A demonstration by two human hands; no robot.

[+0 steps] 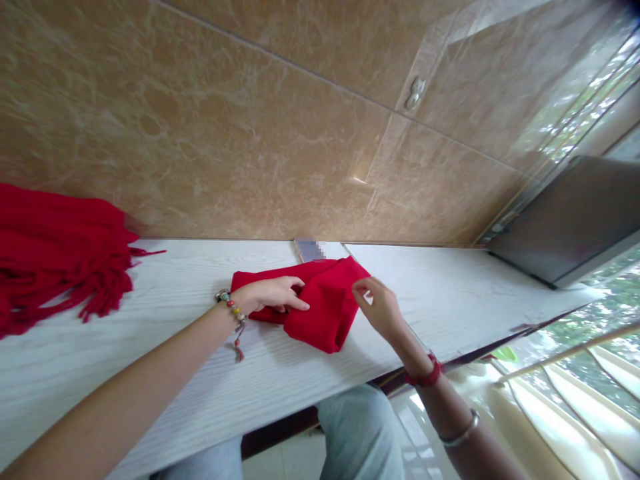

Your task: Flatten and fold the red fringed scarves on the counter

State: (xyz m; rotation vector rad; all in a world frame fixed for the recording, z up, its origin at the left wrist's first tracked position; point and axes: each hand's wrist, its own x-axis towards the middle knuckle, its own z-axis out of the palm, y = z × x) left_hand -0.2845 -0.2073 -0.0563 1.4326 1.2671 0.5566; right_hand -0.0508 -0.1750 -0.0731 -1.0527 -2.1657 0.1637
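A folded red cloth lies on the white wood-grain table near the wall. My left hand rests on the cloth's left part, fingers pressed flat on it and pointing right. My right hand is at the cloth's right edge, fingers curled in a pinch at the fabric's corner. A beaded bracelet is on my left wrist, a red band and a metal bangle on my right arm.
A heap of red fringed scarves lies at the table's far left. A small blurred object stands against the brown marble wall behind the cloth. A dark flat panel rests at the right by a window. My knees show below the table edge.
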